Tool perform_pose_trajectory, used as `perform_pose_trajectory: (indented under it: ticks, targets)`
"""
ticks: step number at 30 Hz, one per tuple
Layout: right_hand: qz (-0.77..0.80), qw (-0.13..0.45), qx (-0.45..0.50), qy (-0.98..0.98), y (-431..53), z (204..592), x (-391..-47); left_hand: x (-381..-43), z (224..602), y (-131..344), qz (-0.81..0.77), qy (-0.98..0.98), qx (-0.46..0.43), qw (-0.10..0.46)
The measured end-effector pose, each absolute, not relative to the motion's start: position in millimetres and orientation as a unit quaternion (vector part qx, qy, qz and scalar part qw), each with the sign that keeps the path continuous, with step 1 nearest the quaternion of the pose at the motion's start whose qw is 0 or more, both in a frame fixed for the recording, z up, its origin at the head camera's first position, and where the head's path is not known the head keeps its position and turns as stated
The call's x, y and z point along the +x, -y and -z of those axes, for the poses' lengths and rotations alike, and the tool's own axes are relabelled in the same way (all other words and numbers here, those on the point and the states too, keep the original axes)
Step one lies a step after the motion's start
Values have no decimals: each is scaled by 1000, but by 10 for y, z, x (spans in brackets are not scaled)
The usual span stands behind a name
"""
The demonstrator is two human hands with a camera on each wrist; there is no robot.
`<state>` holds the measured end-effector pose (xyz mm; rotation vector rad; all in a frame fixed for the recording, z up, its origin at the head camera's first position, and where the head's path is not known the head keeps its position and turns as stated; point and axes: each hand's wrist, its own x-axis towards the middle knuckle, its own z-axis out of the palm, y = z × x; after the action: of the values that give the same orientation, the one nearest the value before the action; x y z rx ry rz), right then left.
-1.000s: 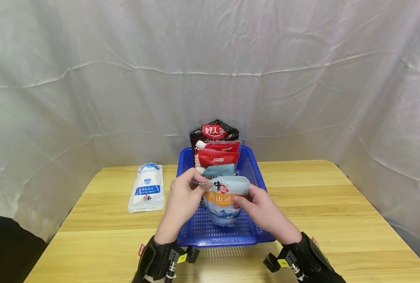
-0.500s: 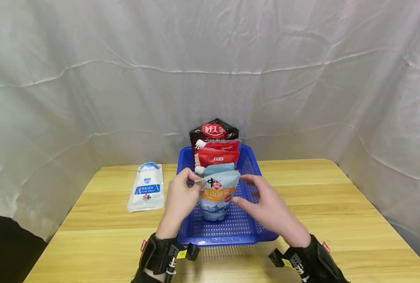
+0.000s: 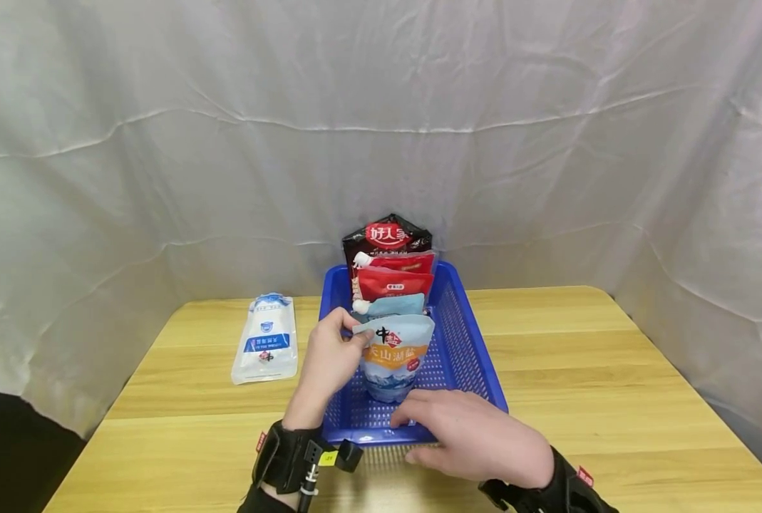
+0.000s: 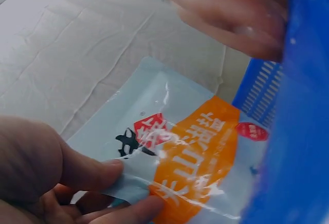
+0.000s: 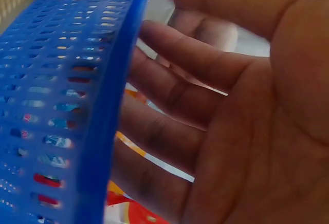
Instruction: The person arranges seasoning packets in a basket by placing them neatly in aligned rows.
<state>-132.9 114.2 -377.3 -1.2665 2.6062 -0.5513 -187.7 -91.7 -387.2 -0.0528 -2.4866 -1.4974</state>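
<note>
My left hand (image 3: 334,356) pinches the upper left corner of a light blue pouch (image 3: 398,356) with an orange band, which stands upright in the front part of a blue plastic basket (image 3: 477,335). In the left wrist view the thumb lies on the printed face of the pouch (image 4: 198,147), with fingers behind its edge. At the basket's front rim, my right hand (image 3: 470,434) reaches its extended fingers over the rim, thumb apart on the outer side. The right wrist view has those fingers (image 5: 164,131) beside the basket wall (image 5: 103,116), holding nothing.
Behind the pouch, the basket holds a spouted pale blue pouch (image 3: 396,305), red pouches (image 3: 395,285) and a black bag (image 3: 387,239) at the back. A white and blue packet (image 3: 266,338) lies left of it on the wooden table (image 3: 567,342). Grey cloth (image 3: 381,128) hangs behind.
My right hand has let go of the light blue pouch's right side and moved down to the basket's front rim. The pouch has shifted slightly left, still pinched by my left hand.
</note>
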Motion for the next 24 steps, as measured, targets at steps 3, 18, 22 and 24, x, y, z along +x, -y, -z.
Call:
perform_pose_trajectory:
  ticks: [3, 18, 22, 24]
  targets:
    - [189, 74, -435, -877, -1132, 3809, -1363, -1867, 3846, 953, 507, 856, -21, 103]
    - [196, 84, -424, -880, -1134, 3847, -1412, -1805, 3737, 1027, 496, 865, -44, 68]
    - [196, 88, -421, -881, -1134, 3841, -1409, -1776, 3686, 1084, 482, 873, -41, 54]
    - [197, 90, -420, -881, -1134, 3838, -1409, -1755, 3649, 1129, 474, 878, -32, 56]
